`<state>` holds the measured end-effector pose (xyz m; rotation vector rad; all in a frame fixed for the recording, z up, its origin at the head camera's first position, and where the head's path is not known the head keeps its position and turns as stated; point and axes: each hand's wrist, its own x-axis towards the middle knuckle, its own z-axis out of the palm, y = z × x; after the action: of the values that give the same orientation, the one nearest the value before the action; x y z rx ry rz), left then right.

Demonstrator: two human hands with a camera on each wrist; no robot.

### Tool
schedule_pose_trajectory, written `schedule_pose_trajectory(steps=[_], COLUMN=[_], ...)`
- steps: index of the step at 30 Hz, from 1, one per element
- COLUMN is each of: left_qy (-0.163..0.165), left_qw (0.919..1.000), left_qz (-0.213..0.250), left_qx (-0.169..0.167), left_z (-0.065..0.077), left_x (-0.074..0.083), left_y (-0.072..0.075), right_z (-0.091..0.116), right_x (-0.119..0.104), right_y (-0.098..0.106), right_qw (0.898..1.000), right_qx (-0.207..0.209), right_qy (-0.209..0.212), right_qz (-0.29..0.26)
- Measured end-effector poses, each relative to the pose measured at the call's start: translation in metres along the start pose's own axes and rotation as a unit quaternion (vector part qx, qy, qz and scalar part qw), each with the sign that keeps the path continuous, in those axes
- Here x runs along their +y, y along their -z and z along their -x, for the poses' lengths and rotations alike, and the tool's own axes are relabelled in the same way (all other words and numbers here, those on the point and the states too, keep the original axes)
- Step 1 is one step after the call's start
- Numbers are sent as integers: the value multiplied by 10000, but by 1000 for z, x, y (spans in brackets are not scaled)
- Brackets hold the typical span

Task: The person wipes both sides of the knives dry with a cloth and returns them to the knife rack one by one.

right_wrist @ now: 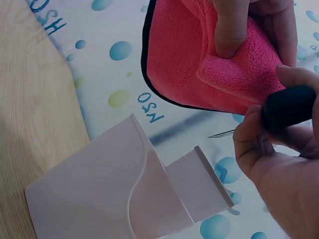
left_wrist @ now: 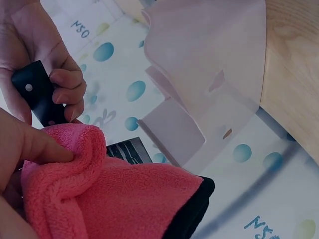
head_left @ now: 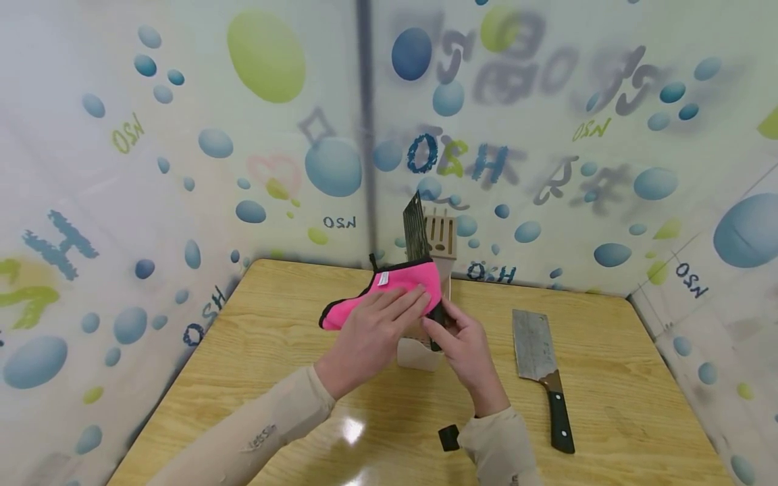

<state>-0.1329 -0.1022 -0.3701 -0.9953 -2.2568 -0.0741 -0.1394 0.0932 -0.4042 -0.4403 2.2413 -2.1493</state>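
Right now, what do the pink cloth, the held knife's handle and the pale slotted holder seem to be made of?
Pink cloth: matt textile, perhaps microfibre, given its fuzzy pile.
Handle: plastic or perhaps coated wood, given its smooth black sheen; its pale rivet looks metal.
Slotted holder: probably moulded plastic, satin, going by its thin, smoothly curved walls.

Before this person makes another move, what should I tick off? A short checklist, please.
1. Right fingers round the knife's handle: ok.
2. Left fingers holding the pink cloth: ok.
3. Blade fully covered: not ok, its far end sticks out past the cloth.
4. Left fingers clear of the sharp edge: cannot tell, the cloth hides it.
5. Cleaver apart from both hands: ok.
6. Holder standing on the table: ok.
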Motion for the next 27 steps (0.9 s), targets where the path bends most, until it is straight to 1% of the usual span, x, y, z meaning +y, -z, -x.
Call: schedule_pose_trajectory(steps=[4, 10, 16, 19, 23, 27], left_qy=[24, 23, 50, 112, 229, 320], left_qw=[9999, 9995, 9991, 9990, 9990, 9988], left_qz=[-118, -292, -313, -286, -235, -246], left_qx=[12, 115, 268, 319, 299, 285], left_z=[-2, -7, -14, -17, -21, -25], left_x=[-1, -7, -13, -16, -22, -28], left_y=[1, 3, 1, 1, 0, -2], right_z=[-1, -1, -1, -1, -1, 0], right_x=[0, -1, -1, -1, -1, -1], right_y=[0, 1, 1, 0, -1, -1], right_qw=[9998, 9997, 9984, 9976, 9968, 9966], right_qx=[178, 159, 98, 114, 118, 114], right_qy=[-70, -100, -271, -195, -51, -91], right_qz=[-80, -151, -495, -656, -783, -811])
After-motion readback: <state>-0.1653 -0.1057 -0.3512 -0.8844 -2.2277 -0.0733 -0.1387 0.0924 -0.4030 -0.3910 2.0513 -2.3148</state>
